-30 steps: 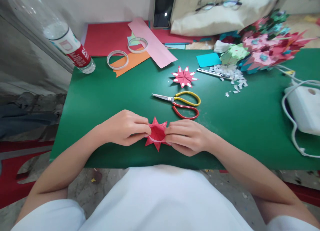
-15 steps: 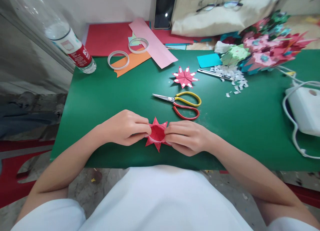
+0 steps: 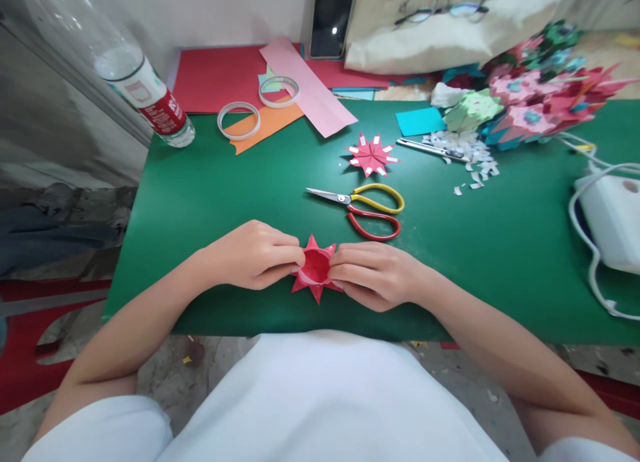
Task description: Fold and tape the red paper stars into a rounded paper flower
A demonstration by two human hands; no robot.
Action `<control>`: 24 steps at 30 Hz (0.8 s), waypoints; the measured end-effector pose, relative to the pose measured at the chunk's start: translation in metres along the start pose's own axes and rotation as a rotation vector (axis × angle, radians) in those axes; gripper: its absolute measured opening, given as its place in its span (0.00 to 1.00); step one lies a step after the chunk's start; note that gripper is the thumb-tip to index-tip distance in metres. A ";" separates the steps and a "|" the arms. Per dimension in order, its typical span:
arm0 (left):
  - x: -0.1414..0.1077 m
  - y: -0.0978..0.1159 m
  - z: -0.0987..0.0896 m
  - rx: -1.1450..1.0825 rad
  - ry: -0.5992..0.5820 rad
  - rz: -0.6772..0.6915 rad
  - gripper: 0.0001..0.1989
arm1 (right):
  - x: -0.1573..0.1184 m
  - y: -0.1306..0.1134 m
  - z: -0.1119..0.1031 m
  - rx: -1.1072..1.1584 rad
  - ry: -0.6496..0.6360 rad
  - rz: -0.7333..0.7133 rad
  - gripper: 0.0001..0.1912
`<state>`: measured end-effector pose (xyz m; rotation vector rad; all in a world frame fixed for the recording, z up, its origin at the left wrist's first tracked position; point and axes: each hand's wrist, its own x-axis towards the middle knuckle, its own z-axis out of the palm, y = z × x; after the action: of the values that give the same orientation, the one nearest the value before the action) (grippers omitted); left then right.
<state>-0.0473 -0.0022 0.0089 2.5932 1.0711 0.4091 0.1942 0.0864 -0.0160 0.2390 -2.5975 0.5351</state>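
Observation:
A red folded-paper flower (image 3: 316, 265) with pointed tips and a round hollow centre is held between both hands near the front of the green table (image 3: 215, 182). My left hand (image 3: 260, 255) pinches its left rim, and my right hand (image 3: 375, 274) pinches the right rim; the fingertips partly cover both sides. Just beyond it lie scissors (image 3: 345, 199) with one yellow and one red handle, blades pointing left. Farther back sits a flat red paper star (image 3: 373, 155) with small white strips on its points.
Tape rolls (image 3: 239, 121) rest by orange and pink paper strips (image 3: 310, 89). A plastic bottle (image 3: 167, 119) stands back left. A utility knife (image 3: 433, 149) lies at white scraps (image 3: 475, 162), before paper flowers (image 3: 530, 115). At right is a white corded device (image 3: 610, 215).
Hardly anything differs. The fingers of my left hand have edged slightly inward over the flower's rim, and the whole view has shifted a touch.

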 end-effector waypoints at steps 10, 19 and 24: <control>0.001 0.000 -0.001 0.006 -0.029 0.008 0.11 | 0.000 0.001 0.000 0.010 -0.039 -0.014 0.05; 0.000 0.000 0.000 0.002 -0.021 0.008 0.10 | 0.003 0.001 -0.002 0.003 -0.060 -0.016 0.05; 0.000 0.001 -0.001 0.012 -0.010 0.021 0.10 | 0.002 0.000 -0.001 -0.023 -0.109 -0.006 0.07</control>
<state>-0.0469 -0.0026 0.0098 2.6163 1.0477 0.3952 0.1923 0.0870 -0.0141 0.2755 -2.7060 0.5028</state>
